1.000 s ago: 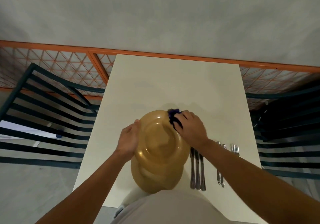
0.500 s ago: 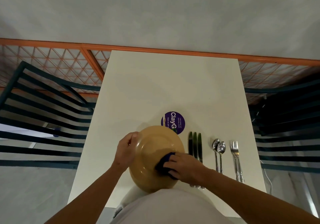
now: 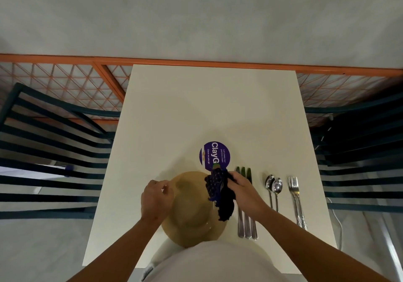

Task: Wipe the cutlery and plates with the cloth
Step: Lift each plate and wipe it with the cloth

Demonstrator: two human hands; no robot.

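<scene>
A view from above looks down at a pale table pushed against a wall, with a person's 2 bare forearms reaching in from the near edge.

A round tan plate lies at the near middle of the table, its near rim hidden behind the person's light shirt. Whether it rests flat on the table or is lifted a little cannot be told.

The left hand is at the plate's left rim, fingers curled and thumb meeting them at the far-left edge of the rim, as if pinching it; the exact contact is too small to confirm.

The right hand is over the plate's right rim, fingers curled around a dark blue cloth. The bunched cloth hangs as a long strip, running from far to near across the plate's right side.

Just right of the plate lie 3 knives, side by side and touching, long axes running near to far, blades pointing far, partly covered by the right hand. Further right are 2 spoons, bowls pointing far, then 2 forks stacked close, tines pointing far.

A round purple sticker with white lettering sits on the table just beyond the plate. Dark slatted chairs stand at both sides.
</scene>
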